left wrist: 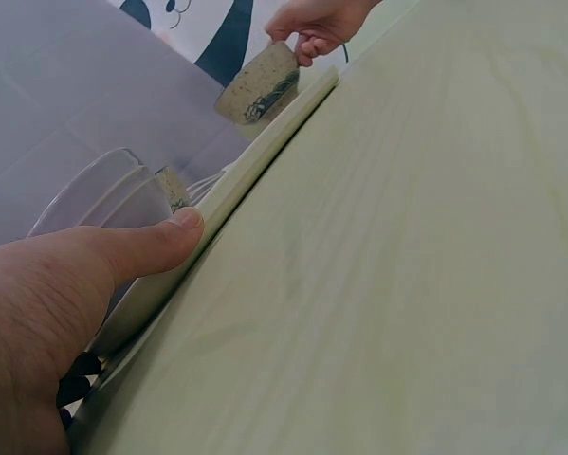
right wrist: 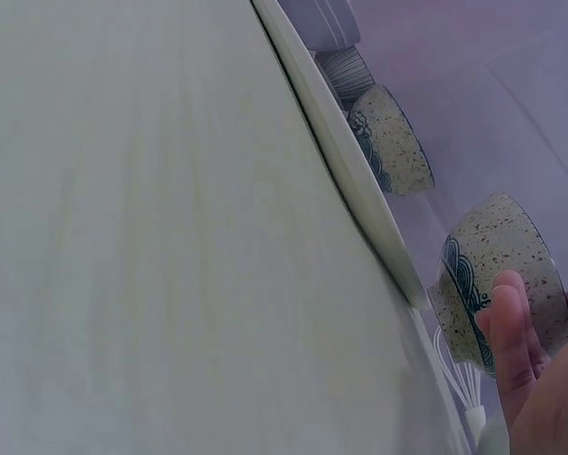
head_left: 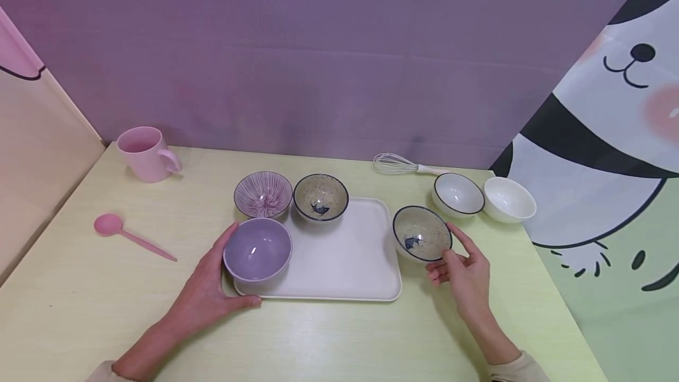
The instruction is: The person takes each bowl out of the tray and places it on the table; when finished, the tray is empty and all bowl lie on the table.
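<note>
My left hand (head_left: 204, 287) lies spread at the front left corner of a white rectangular tray (head_left: 345, 264). Its thumb runs along the tray's front edge, and its fingers reach up beside a plain purple bowl (head_left: 258, 250) on that corner. Most of those fingers are hidden in the left wrist view. With the right hand (head_left: 467, 279) I hold a speckled beige bowl (head_left: 422, 233) with a blue design, tilted, just off the tray's right edge. Its twin, another speckled bowl (head_left: 320, 197), sits at the tray's back edge beside a purple-striped bowl (head_left: 263, 194).
Two white bowls stand at the right: a dark-rimmed bowl (head_left: 458, 194) and a plain bowl (head_left: 509, 200). Behind them lies a whisk (head_left: 395, 164). A pink mug (head_left: 147, 155) and pink spoon (head_left: 132, 236) are on the left. A purple backdrop (head_left: 318, 75) closes off the table's back.
</note>
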Demonstrator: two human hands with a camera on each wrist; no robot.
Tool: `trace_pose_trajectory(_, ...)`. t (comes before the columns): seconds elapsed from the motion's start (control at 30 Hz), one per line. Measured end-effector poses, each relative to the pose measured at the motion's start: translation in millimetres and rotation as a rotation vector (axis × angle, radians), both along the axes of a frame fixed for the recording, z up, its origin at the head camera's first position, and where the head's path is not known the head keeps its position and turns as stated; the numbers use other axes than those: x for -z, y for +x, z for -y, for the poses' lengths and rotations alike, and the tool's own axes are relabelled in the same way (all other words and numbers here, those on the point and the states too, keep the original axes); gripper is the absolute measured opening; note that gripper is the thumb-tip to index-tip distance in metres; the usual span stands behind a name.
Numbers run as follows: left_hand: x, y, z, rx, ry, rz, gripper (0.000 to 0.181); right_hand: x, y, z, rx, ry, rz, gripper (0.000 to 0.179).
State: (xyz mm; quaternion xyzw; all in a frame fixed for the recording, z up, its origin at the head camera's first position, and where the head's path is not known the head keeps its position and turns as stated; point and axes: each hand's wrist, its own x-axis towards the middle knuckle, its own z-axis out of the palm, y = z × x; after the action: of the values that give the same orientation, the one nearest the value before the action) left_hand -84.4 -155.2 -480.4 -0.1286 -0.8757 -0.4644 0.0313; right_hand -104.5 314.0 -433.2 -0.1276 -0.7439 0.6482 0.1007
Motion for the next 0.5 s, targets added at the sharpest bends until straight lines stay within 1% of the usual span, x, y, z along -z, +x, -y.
trace_pose_trajectory(0.23,-1.3,1.1,0.3,-0.007,-0.014,0.005,0.146,3.8,-7.0,-3.9,0.019,0.005,0.002,0.061)
trace_pose_trajectory(0.5,-0.5,1.0,-0.1,-0.007,-0.020,-0.003,0.146,9.2,-17.8,0.9,0.029,-0.008,-0.007,0.061)
